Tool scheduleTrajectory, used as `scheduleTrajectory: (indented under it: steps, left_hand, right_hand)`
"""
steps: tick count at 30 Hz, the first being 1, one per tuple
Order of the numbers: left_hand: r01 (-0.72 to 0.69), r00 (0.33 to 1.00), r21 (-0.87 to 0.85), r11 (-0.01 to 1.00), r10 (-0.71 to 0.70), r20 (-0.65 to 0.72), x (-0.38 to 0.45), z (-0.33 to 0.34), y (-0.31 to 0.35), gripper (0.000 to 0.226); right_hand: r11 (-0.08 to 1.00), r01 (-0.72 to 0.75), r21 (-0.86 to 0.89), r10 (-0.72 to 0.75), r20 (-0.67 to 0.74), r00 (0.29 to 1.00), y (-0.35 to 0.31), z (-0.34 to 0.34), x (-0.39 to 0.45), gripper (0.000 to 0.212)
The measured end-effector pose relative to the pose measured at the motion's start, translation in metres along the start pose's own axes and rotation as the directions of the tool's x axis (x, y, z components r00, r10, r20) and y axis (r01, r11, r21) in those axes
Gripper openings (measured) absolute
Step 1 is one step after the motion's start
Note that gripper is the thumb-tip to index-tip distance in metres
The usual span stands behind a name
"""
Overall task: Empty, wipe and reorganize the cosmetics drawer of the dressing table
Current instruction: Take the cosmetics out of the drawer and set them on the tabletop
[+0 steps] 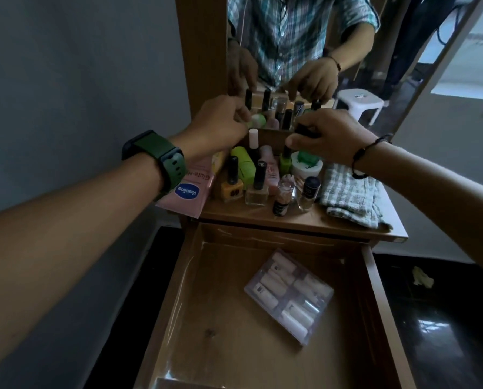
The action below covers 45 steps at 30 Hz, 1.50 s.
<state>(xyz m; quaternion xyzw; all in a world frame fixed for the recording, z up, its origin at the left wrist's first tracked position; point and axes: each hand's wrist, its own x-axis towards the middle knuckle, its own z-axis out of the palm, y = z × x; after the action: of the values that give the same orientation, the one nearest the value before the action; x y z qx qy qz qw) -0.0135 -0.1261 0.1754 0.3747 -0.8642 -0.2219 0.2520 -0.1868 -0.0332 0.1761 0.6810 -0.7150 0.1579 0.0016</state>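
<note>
The wooden drawer (380,304) stands pulled open below the dressing table top (290,220). Only a clear plastic case of small tubes (289,294) lies in it. Several nail polish bottles and cosmetics crowd the top, among them a yellow polish bottle (230,182), a lime green tube (244,164) and a white jar with a green lid (307,164). My left hand (220,124) pinches a small pale green container (257,120) at the back. My right hand (327,136) grips a dark-capped bottle (304,130) above the jar.
A checked cloth (349,197) lies folded on the right of the table top. A pink Vaseline pack (189,189) hangs over the left edge. The mirror (304,37) behind reflects my arms and a white stool (358,103). A crumpled scrap (422,276) lies on the dark floor.
</note>
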Motion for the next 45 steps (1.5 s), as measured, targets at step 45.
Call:
scheduleTrajectory:
  steps: [45]
  left_hand:
    - [-0.059,0.998,0.023,0.998,0.059,0.02,-0.023,0.007,0.035,0.024]
  right_hand:
    - [0.895,-0.38,0.234,0.413,-0.113,0.904,0.007,0.008,-0.035,0.036]
